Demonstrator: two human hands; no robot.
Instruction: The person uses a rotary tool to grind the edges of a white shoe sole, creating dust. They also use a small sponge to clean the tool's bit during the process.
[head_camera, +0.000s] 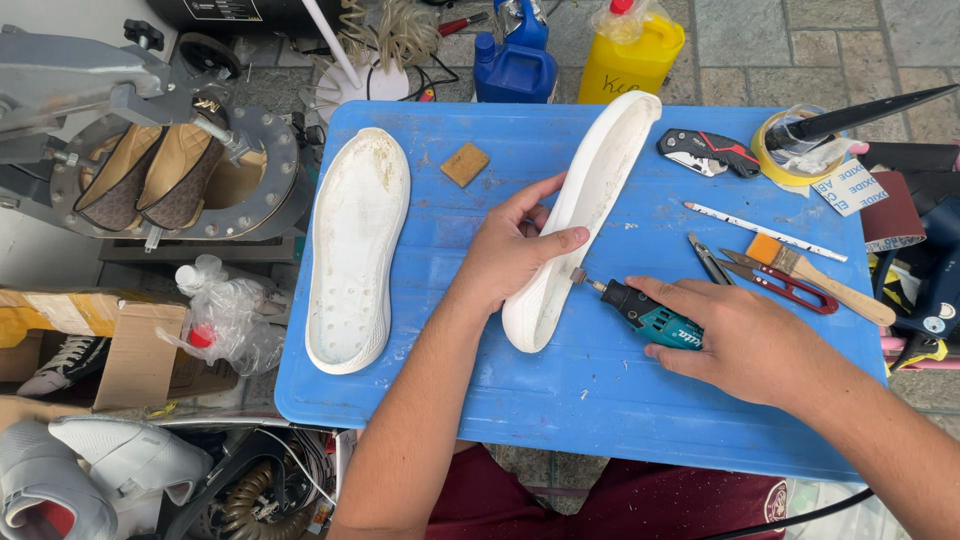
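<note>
My left hand (515, 250) grips a white shoe sole (590, 200) that stands on its edge on the blue tabletop (560, 400), thumb across its inner side. My right hand (740, 340) holds a small teal and black rotary tool (645, 315). The tool's tip touches the sole's side edge near the heel end. A second white sole (355, 250) lies flat at the left of the tabletop, inner side up.
On the right lie a folding knife (708, 152), tape roll (790, 150), white pencil (765, 232), paintbrush (820, 275), red-handled scissors (780, 285) and sandpaper. A small tan block (465, 164) lies near the back. Blue and yellow jugs stand behind. A shoe press sits at left.
</note>
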